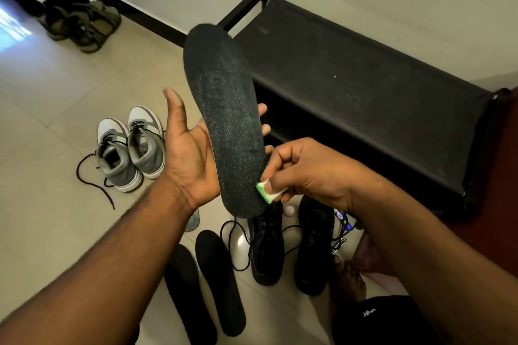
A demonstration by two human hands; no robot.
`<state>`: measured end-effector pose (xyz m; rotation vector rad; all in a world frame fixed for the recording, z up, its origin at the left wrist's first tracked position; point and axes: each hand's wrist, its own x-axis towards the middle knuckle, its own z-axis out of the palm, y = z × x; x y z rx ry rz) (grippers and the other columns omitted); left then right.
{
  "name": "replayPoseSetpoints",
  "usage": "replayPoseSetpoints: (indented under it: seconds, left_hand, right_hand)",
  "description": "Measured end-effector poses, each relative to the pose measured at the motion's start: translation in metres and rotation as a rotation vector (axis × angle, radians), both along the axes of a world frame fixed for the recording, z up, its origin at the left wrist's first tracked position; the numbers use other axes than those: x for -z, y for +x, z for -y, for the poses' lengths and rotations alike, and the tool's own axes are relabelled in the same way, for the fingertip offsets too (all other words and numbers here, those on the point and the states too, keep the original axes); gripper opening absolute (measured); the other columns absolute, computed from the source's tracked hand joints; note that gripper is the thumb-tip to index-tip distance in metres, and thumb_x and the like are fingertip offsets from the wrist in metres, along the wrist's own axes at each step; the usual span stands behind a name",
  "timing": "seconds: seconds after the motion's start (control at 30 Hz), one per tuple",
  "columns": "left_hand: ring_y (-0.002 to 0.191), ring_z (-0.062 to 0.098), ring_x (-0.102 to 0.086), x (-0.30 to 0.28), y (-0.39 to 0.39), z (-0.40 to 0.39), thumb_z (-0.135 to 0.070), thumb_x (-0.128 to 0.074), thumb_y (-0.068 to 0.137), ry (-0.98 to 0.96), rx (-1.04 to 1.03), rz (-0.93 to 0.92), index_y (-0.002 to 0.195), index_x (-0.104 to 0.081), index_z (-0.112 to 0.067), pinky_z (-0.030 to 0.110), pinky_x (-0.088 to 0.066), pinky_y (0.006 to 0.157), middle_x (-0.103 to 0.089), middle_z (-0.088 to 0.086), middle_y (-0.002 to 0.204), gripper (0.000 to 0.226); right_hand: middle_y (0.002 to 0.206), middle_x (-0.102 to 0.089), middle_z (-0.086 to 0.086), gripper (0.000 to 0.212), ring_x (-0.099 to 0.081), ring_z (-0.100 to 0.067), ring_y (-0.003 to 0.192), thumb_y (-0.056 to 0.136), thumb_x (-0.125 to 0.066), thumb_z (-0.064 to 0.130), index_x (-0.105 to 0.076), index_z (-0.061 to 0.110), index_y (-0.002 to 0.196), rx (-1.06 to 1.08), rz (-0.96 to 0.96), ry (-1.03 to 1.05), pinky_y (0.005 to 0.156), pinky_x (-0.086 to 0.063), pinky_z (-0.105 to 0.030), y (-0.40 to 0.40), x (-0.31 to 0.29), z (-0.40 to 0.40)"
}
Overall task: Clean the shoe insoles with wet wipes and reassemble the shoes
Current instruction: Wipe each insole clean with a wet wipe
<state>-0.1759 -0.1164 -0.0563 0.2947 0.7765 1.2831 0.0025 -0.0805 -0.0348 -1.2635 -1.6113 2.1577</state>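
Forearms fill the near part of the view, and both lead up to one dark insole [224,120] held out above the floor. Left hand [193,154] is under it, palm up and thumb sticking out, with fingertips peeking round the far edge, so it's cradling more than clamping. Right hand [302,171] pinches a folded wipe [267,190], white with a green edge, against the heel end of that insole.

Looks to me like a light, floppy bit of foam with a textured top, so it should flex if you only hold one end. Supporting it along the middle like this seems the sensible way, and pressing with the wipe needs that palm behind it. Damp fabric could get a bit slick, I'd guess.

Two more insoles [204,283] lie flat on the tiles below, just beside a black pair of shoes [291,246] with loose laces. Grey sneakers [131,148] sit off to the left, well apart.
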Motion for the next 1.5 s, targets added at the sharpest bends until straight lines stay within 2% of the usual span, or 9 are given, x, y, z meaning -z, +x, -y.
replayPoseSetpoints:
  seconds: [0.1,0.27,0.5,0.73,0.93,1.17,1.27,1.4,1.5]
  left_hand:
    - [0.116,0.032,-0.061,0.0,-0.003,0.0,-0.088,-0.012,0.08,-0.015,-0.011,-0.019,0.145,-0.047,-0.012,0.052,-0.052,0.095,-0.058,0.016,0.139,0.106]
    - [0.096,0.028,-0.067,0.005,-0.002,-0.003,-0.084,-0.018,0.086,-0.053,-0.1,0.001,0.14,-0.053,-0.009,0.046,-0.057,0.083,-0.066,0.016,0.123,0.098]
    - [0.088,0.028,-0.065,0.006,0.014,0.0,-0.083,-0.017,0.087,-0.079,-0.067,-0.006,0.101,-0.077,-0.009,0.041,-0.059,0.077,-0.068,0.017,0.109,0.096]
    - [0.091,0.026,-0.064,0.01,0.006,-0.002,-0.081,-0.011,0.089,-0.053,-0.179,-0.058,0.116,-0.066,-0.009,0.04,-0.054,0.086,-0.071,0.014,0.109,0.095]
    - [0.096,0.027,-0.068,0.01,0.017,0.001,-0.083,-0.012,0.086,-0.097,-0.137,-0.098,0.097,-0.08,-0.012,0.045,-0.053,0.09,-0.071,0.014,0.112,0.099]
    - [0.091,0.027,-0.066,0.007,0.011,0.002,-0.081,-0.013,0.089,-0.078,-0.166,-0.106,0.11,-0.071,-0.009,0.039,-0.056,0.085,-0.071,0.016,0.11,0.095]
    - [0.089,0.026,-0.065,0.006,0.015,0.002,-0.08,-0.012,0.089,-0.07,-0.165,-0.113,0.112,-0.069,-0.009,0.04,-0.056,0.084,-0.071,0.016,0.109,0.094]
    - [0.088,0.027,-0.065,0.005,0.02,0.001,-0.081,-0.012,0.089,-0.073,-0.13,-0.121,0.113,-0.071,-0.01,0.045,-0.055,0.088,-0.07,0.017,0.109,0.095]
    - [0.088,0.028,-0.066,0.006,0.021,0.001,-0.082,-0.012,0.088,-0.083,-0.121,-0.106,0.105,-0.075,-0.01,0.045,-0.057,0.082,-0.07,0.017,0.109,0.097]
  right_hand:
    - [0.062,-0.066,-0.005,0.015,-0.062,-0.011,0.054,0.076,-0.069,-0.012,-0.066,0.002,0.073,-0.048,0.013,-0.003,0.053,-0.05,-0.023,-0.001,-0.001,0.002]
    - [0.074,-0.07,-0.01,0.012,-0.063,-0.016,0.064,0.075,-0.071,-0.009,-0.068,0.002,0.074,0.176,-0.033,0.13,0.056,-0.05,-0.025,0.001,0.001,-0.003]
    - [0.07,-0.069,-0.011,0.008,-0.061,-0.012,0.062,0.074,-0.076,-0.005,-0.071,0.001,0.076,0.26,-0.044,0.334,0.058,-0.05,-0.022,-0.006,0.004,0.0]
    - [0.068,-0.07,-0.001,0.007,-0.062,-0.01,0.061,0.075,-0.075,-0.002,-0.072,0.004,0.075,0.097,0.099,0.348,0.058,-0.05,-0.021,-0.001,0.003,-0.002]
    - [0.066,-0.068,0.004,0.012,-0.058,-0.006,0.06,0.075,-0.076,0.001,-0.073,0.013,0.074,0.255,0.076,0.439,0.061,-0.051,-0.024,-0.002,0.006,-0.004]
    - [0.062,-0.068,0.002,0.008,-0.062,-0.008,0.058,0.075,-0.073,-0.006,-0.071,0.001,0.077,-0.052,0.135,0.324,0.057,-0.051,-0.021,0.006,-0.002,-0.009]
    - [0.06,-0.067,0.0,0.008,-0.06,-0.008,0.055,0.076,-0.072,-0.007,-0.069,0.001,0.077,0.017,0.122,0.336,0.053,-0.048,-0.019,0.011,-0.006,-0.013]
    - [0.072,-0.07,-0.008,0.011,-0.063,-0.017,0.066,0.076,-0.072,-0.006,-0.07,0.005,0.076,0.196,0.009,0.374,0.063,-0.054,-0.029,0.008,-0.003,-0.013]
    - [0.074,-0.072,-0.005,0.009,-0.064,-0.017,0.066,0.075,-0.074,-0.004,-0.07,0.004,0.078,0.129,0.025,0.384,0.065,-0.055,-0.032,0.003,0.0,-0.01]
